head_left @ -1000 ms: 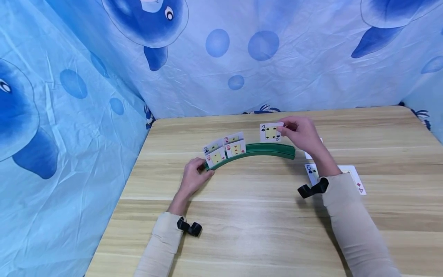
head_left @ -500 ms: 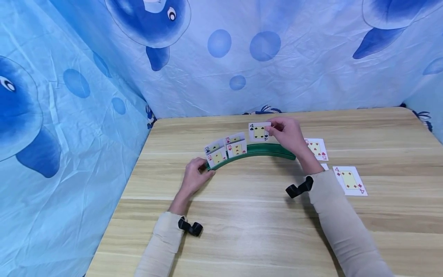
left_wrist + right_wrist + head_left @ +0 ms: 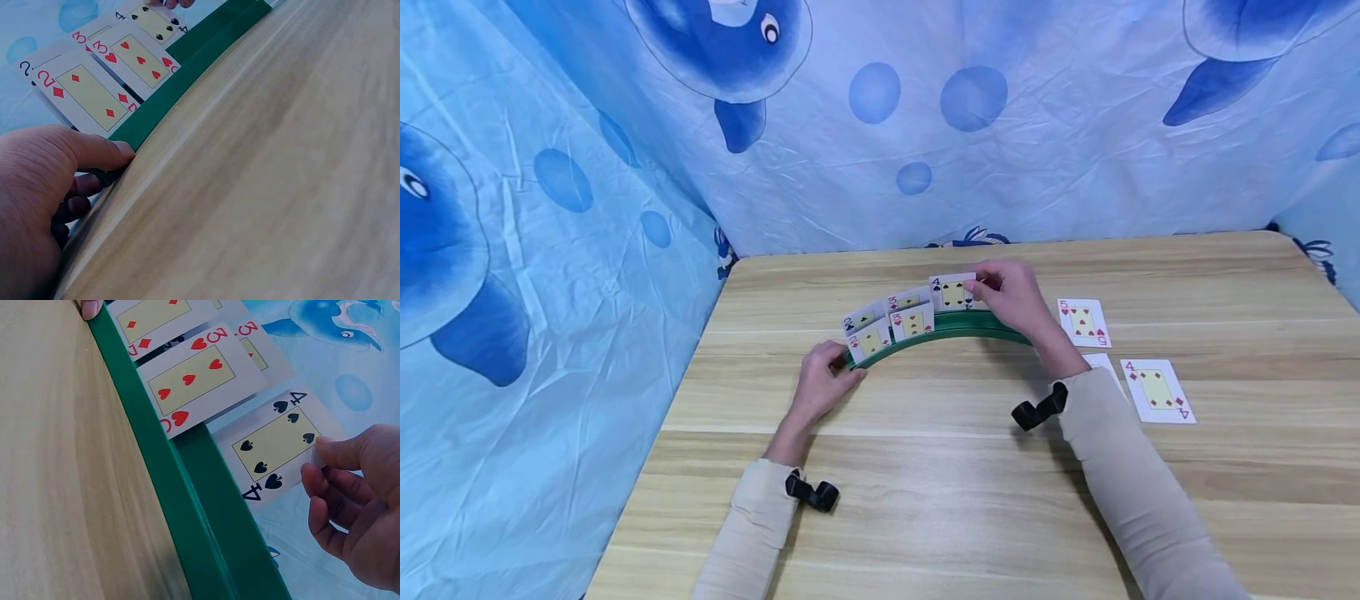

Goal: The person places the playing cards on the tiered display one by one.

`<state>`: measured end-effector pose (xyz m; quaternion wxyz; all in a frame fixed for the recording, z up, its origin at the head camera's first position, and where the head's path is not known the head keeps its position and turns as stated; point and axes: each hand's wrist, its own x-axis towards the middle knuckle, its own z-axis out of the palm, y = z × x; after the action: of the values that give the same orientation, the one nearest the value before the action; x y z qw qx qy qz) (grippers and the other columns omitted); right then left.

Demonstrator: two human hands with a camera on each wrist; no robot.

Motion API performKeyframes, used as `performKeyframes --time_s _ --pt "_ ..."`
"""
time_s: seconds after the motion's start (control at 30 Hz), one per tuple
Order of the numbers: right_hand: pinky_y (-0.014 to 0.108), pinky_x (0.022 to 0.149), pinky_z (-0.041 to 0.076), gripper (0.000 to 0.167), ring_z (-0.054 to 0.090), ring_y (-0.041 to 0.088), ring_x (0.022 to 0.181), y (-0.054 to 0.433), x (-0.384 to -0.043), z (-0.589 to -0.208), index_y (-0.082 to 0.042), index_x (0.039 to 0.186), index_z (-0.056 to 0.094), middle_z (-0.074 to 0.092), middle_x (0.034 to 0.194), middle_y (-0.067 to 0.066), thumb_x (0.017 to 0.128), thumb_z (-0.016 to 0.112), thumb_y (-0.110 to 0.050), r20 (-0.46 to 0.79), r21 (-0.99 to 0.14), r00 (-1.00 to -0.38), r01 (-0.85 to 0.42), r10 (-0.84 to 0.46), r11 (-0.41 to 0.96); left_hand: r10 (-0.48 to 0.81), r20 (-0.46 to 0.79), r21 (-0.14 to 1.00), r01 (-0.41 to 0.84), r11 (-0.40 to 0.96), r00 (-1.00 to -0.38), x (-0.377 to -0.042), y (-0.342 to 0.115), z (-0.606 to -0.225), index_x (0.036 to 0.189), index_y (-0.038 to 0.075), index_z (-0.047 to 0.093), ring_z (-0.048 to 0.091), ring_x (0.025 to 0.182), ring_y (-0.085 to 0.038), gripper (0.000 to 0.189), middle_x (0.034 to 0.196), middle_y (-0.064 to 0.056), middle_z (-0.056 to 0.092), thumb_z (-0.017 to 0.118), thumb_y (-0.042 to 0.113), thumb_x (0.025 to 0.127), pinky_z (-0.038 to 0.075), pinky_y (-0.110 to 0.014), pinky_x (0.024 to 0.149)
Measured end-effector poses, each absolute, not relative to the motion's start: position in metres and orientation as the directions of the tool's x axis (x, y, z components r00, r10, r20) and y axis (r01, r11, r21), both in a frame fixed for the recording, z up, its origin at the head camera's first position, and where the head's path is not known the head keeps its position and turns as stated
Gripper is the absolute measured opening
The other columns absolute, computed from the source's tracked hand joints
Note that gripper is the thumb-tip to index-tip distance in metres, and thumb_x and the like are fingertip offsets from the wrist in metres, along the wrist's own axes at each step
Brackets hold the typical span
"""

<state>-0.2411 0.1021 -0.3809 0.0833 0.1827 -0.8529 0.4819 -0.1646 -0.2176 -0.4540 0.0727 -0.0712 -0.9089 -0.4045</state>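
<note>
A curved green card holder [image 3: 970, 322] stands on the wooden table. My left hand [image 3: 820, 383] grips its left end, thumb on the front edge. Between thumb and fingers, my right hand [image 3: 1017, 298] pinches the four of spades [image 3: 275, 447] by its right side. That card's lower edge is at the holder's back row; whether it sits in the slot I cannot tell. To its left, the two of diamonds [image 3: 87, 94] and three of hearts [image 3: 194, 381] lean in the front row. Behind them are a black two [image 3: 863, 315] and a red three [image 3: 908, 298], partly covered.
On the table to the right lie the five of hearts [image 3: 1083, 323] and four of diamonds [image 3: 1158, 391], face up. Another card [image 3: 1103, 365] is mostly hidden under my right forearm. A blue whale-print cloth [image 3: 910, 208] hangs behind the table.
My right hand has carried the four of spades left, then down to the holder, beside the threes. The five of hearts has come into view. My left hand stays on the holder's end.
</note>
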Motion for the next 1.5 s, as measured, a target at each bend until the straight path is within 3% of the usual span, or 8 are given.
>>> performKeyframes --time_s 0.6,0.87,1.17,1.37,1.5 --pt "0.022 0.055 0.036 0.011 0.05 0.015 0.06 0.104 -0.237 -0.386 -0.002 0.097 0.073 0.066 0.075 0.014 0.096 0.065 -0.008 0.356 -0.783 -0.901 -0.432 -0.246 0.447 0.059 0.166 0.731 0.163 0.662 -0.984 -0.164 -0.217 -0.453 0.113 -0.001 0.071 0.059 0.096 -0.027 0.04 0.107 -0.017 0.072 0.083 0.009 0.077 0.048 -0.032 0.082" --pt "0.024 0.056 0.035 0.017 0.052 0.016 0.064 0.105 -0.238 -0.379 -0.002 0.108 0.073 0.068 0.079 0.015 0.097 0.064 -0.011 0.341 -0.778 -0.913 -0.408 -0.224 0.477 0.058 0.168 0.739 0.165 0.654 -0.984 -0.164 -0.217 -0.452 0.112 -0.002 0.071 0.059 0.095 -0.028 0.039 0.107 -0.017 0.071 0.083 0.009 0.077 0.049 -0.033 0.082" --pt "0.024 0.056 0.037 0.011 0.054 0.019 0.062 0.105 -0.237 -0.383 -0.002 0.096 0.073 0.069 0.076 0.015 0.096 0.065 -0.009 0.34 -0.776 -0.905 -0.424 -0.256 0.467 0.059 0.164 0.733 0.162 0.661 -0.985 -0.164 -0.217 -0.451 0.112 -0.002 0.071 0.059 0.096 -0.027 0.039 0.108 -0.017 0.071 0.083 0.01 0.077 0.048 -0.032 0.082" --pt "0.022 0.058 0.042 0.019 0.064 0.031 0.072 0.107 -0.237 -0.387 -0.001 0.112 0.072 0.071 0.085 0.017 0.097 0.064 -0.01 0.305 -0.788 -0.914 -0.399 -0.266 0.469 0.061 0.167 0.736 0.165 0.656 -0.984 -0.163 -0.217 -0.451 0.111 -0.002 0.071 0.059 0.095 -0.027 0.038 0.107 -0.017 0.071 0.083 0.009 0.077 0.048 -0.031 0.081" --pt "0.018 0.063 0.047 0.027 0.068 0.029 0.081 0.113 -0.234 -0.383 -0.003 0.121 0.069 0.073 0.099 0.018 0.097 0.065 -0.015 0.264 -0.795 -0.933 -0.355 -0.246 0.491 0.064 0.17 0.738 0.17 0.653 -0.983 -0.163 -0.217 -0.452 0.112 -0.002 0.071 0.059 0.095 -0.028 0.038 0.108 -0.017 0.071 0.083 0.009 0.077 0.048 -0.032 0.081"
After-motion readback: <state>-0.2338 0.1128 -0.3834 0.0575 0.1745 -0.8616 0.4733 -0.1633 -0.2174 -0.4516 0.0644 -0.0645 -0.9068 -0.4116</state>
